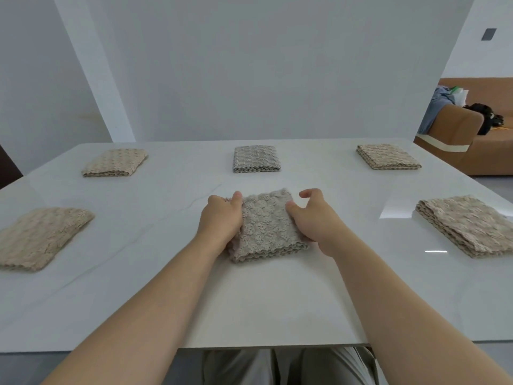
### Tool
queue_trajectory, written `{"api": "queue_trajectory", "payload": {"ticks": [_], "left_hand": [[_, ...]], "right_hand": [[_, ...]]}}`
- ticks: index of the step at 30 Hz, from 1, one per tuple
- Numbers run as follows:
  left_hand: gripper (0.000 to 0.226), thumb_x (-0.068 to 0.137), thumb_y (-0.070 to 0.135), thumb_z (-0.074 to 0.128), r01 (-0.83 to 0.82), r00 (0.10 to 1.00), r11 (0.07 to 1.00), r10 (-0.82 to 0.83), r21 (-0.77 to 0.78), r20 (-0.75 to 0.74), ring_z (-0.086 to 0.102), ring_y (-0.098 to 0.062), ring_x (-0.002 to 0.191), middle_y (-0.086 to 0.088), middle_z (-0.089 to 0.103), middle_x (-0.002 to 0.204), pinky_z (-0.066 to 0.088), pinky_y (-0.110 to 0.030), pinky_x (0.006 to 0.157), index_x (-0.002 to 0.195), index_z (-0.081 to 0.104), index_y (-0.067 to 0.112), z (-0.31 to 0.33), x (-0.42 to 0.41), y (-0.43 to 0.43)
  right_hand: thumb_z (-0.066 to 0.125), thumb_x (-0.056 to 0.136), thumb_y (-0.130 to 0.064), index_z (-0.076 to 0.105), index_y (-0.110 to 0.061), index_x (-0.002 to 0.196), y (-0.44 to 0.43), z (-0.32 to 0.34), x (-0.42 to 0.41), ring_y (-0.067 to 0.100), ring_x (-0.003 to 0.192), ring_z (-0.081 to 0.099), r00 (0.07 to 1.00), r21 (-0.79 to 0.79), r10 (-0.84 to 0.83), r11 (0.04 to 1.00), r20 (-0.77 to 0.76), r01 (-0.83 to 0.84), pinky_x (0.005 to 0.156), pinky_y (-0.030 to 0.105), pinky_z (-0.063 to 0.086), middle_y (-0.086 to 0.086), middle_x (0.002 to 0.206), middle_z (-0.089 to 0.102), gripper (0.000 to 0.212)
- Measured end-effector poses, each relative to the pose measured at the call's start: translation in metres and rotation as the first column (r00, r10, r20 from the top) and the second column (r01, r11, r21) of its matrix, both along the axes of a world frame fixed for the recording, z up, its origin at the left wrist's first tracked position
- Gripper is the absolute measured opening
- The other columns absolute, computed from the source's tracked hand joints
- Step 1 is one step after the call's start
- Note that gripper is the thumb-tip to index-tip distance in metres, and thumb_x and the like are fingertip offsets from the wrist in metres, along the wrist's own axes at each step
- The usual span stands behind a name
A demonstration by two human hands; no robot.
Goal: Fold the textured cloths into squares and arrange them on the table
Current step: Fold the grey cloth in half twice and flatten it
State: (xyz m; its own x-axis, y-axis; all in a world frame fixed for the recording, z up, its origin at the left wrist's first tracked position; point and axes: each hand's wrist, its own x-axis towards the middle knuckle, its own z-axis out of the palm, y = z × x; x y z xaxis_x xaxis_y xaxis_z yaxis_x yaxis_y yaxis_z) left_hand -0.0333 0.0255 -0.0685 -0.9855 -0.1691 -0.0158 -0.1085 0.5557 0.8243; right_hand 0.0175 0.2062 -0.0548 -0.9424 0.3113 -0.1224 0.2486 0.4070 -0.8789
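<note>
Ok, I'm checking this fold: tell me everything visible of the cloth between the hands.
The cloth is greyish beige with a bumpy, knitted-looking texture, folded into a square of several layers with wavy edges. It lies near the middle of the table. The left hand grips its left edge; the right hand rests its thumb on the right edge.

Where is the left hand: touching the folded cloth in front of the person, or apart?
Touching. Head view: the left hand grips the cloth at its left edge, thumb on top.

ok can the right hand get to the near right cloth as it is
Probably yes: only bare table lies between the right hand and the near right cloth, but its thumb is on the middle cloth.
</note>
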Motion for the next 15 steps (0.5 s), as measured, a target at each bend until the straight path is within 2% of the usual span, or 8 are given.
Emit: {"api": "queue_trajectory", "payload": {"ticks": [1,3,5,7,10,12,15], "left_hand": [[0.057,0.101,0.052,0.047,0.017,1.000,1.000,-0.017,-0.002,-0.006,0.057,-0.032,0.123,-0.012,0.061,0.133,0.040,-0.033,0.091,0.138,0.049,0.008,0.002,0.003,0.003],[0.057,0.103,0.047,0.047,0.089,0.994,0.987,-0.096,-0.133,-0.049,0.054,-0.033,0.128,-0.013,0.057,0.140,0.041,-0.035,0.096,0.149,0.036,0.016,0.005,0.010,0.007],[0.052,0.105,0.040,0.045,0.135,0.982,0.940,-0.168,-0.312,-0.081,0.057,-0.033,0.122,-0.013,0.059,0.136,0.041,-0.036,0.089,0.151,0.032,0.019,0.003,0.013,0.009],[0.048,0.106,0.035,0.043,0.137,0.973,0.888,-0.203,-0.439,-0.108,0.059,-0.031,0.116,-0.010,0.061,0.130,0.039,-0.034,0.081,0.150,0.034,0.020,0.000,0.010,0.009],[0.043,0.106,0.032,0.044,0.141,0.960,0.851,-0.242,-0.506,-0.138,0.060,-0.028,0.111,-0.006,0.063,0.125,0.038,-0.033,0.076,0.147,0.039,0.020,-0.001,0.006,0.008],[0.041,0.106,0.035,0.043,0.129,0.952,0.825,-0.258,-0.550,-0.164,0.061,-0.029,0.109,-0.007,0.061,0.126,0.040,-0.034,0.075,0.144,0.041,0.020,-0.002,0.009,0.008],[0.042,0.107,0.040,0.036,0.048,0.965,0.770,-0.201,-0.636,-0.171,0.060,-0.033,0.109,-0.010,0.053,0.133,0.041,-0.038,0.073,0.140,0.043,0.016,0.001,0.015,0.006]], "right_hand": [[0.053,0.101,-0.039,0.036,-0.023,0.136,-0.002,0.000,0.000,0.022,0.081,0.063,1.000,0.068,0.009,0.998,-0.026,-0.007,0.074,0.035,0.050,0.007,0.092,0.065,0.042],[0.048,0.104,-0.032,0.034,-0.022,0.139,-0.006,-0.002,0.001,0.024,0.080,0.062,0.998,0.184,0.033,0.983,-0.061,-0.021,0.073,0.035,0.047,0.007,0.086,0.063,0.039],[0.047,0.105,-0.028,0.037,-0.020,0.138,-0.011,-0.005,0.003,0.033,0.087,0.064,0.996,0.306,0.048,0.952,-0.079,-0.021,0.077,0.038,0.050,0.010,0.088,0.064,0.036],[0.046,0.104,-0.023,0.040,-0.017,0.136,-0.013,-0.012,0.004,0.036,0.090,0.063,0.994,0.401,0.049,0.916,-0.103,-0.004,0.076,0.040,0.049,0.014,0.092,0.065,0.033],[0.044,0.101,-0.016,0.041,-0.015,0.129,-0.018,-0.017,0.009,0.039,0.094,0.061,0.994,0.485,0.033,0.874,-0.109,0.024,0.072,0.040,0.043,0.014,0.098,0.060,0.028],[0.041,0.103,-0.019,0.041,-0.015,0.126,-0.021,-0.015,0.013,0.041,0.100,0.060,0.997,0.555,0.021,0.831,-0.068,0.020,0.073,0.040,0.041,0.015,0.110,0.056,0.024],[0.037,0.106,-0.027,0.045,-0.013,0.127,-0.021,-0.007,0.020,0.038,0.107,0.058,1.000,0.738,0.029,0.674,-0.013,-0.010,0.072,0.041,0.042,0.012,0.122,0.049,0.025]]}}
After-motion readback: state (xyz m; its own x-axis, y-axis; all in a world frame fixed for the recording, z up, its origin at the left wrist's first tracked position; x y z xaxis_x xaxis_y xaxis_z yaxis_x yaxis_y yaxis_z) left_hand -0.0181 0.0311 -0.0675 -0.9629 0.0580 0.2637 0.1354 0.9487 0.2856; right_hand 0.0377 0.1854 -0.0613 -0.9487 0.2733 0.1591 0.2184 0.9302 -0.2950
